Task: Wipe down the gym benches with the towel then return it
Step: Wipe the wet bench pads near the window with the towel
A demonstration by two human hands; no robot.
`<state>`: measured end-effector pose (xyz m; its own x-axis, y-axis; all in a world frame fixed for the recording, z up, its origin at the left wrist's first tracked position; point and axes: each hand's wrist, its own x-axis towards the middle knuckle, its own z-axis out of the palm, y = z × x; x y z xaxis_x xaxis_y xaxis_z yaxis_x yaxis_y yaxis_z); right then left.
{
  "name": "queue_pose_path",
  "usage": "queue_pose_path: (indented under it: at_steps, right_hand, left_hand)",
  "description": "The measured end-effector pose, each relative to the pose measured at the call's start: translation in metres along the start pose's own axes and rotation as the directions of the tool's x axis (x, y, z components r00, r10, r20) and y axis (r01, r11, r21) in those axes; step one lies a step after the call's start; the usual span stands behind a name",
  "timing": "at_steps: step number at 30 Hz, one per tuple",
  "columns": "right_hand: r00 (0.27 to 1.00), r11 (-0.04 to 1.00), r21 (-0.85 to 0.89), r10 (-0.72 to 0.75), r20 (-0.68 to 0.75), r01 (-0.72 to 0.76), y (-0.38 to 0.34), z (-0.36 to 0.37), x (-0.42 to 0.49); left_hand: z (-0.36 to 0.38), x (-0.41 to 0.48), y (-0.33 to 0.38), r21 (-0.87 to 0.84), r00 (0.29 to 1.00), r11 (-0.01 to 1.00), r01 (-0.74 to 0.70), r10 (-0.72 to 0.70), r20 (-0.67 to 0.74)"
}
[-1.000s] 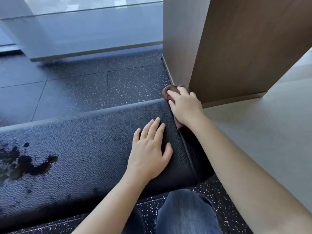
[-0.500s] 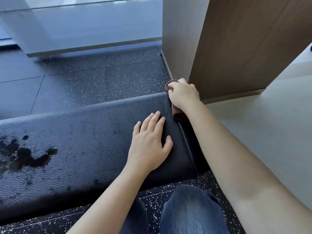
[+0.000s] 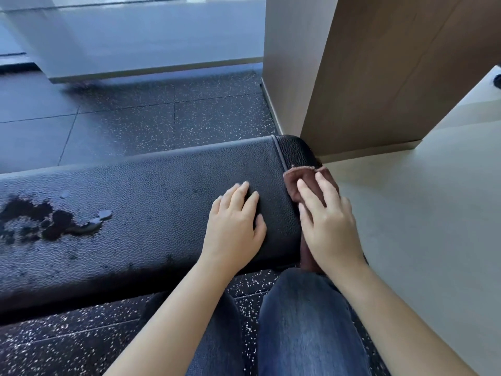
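Head view, left hand (image 3: 233,226): I see it flat on the bench (image 3: 135,199) top, fingers straight and spread, holding nothing.
Right hand (image 3: 328,226): fingers laid straight, pressing the towel (image 3: 294,180), not curled round it.
Towel: brown, bunched against the bench's right end.
Bench: black, with a worn patch (image 3: 48,221) far left.

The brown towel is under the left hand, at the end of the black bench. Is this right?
No. The head view shows the brown towel under the right hand, at the end of the black bench.
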<state>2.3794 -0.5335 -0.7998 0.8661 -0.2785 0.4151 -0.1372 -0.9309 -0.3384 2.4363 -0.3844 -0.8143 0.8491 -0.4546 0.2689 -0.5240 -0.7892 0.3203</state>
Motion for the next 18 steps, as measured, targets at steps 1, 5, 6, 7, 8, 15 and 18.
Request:
queue_pose_path:
  at_steps: [1,5,6,7,8,15,18]
  right_hand:
    - [0.999,0.999,0.025,-0.042,-0.017,0.042,-0.003,-0.001,0.006]
    - [0.981,0.994,0.025,-0.105,0.162,0.102,-0.025,0.024,0.038]
    - [0.965,0.993,-0.029,-0.107,0.241,0.118,-0.027,0.037,0.046]
    - [0.952,0.988,-0.070,-0.114,0.285,0.139,-0.028,0.048,0.058]
    - [0.944,0.985,-0.087,-0.119,0.307,0.152,-0.028,0.057,0.073]
    - [0.932,0.992,-0.107,-0.019,0.362,0.062,-0.033,0.068,0.122]
    - [0.969,0.992,-0.037,-0.107,0.225,0.118,-0.029,0.037,0.041]
  left_hand:
    - [-0.002,-0.012,-0.004,0.036,0.999,0.999,-0.010,0.011,-0.051]
    - [-0.003,-0.035,-0.010,0.111,0.989,0.993,0.047,-0.031,-0.141]
    - [-0.002,-0.034,-0.009,0.112,0.989,0.992,0.061,-0.045,-0.143]
    - [-0.001,-0.033,-0.008,0.111,0.989,0.991,0.070,-0.054,-0.140]
    - [-0.002,-0.032,-0.008,0.111,0.989,0.991,0.074,-0.058,-0.139]
    - [-0.004,-0.033,-0.007,0.118,0.989,0.988,0.099,-0.085,-0.118]
    - [-0.004,-0.034,-0.006,0.128,0.988,0.987,0.096,-0.079,-0.129]
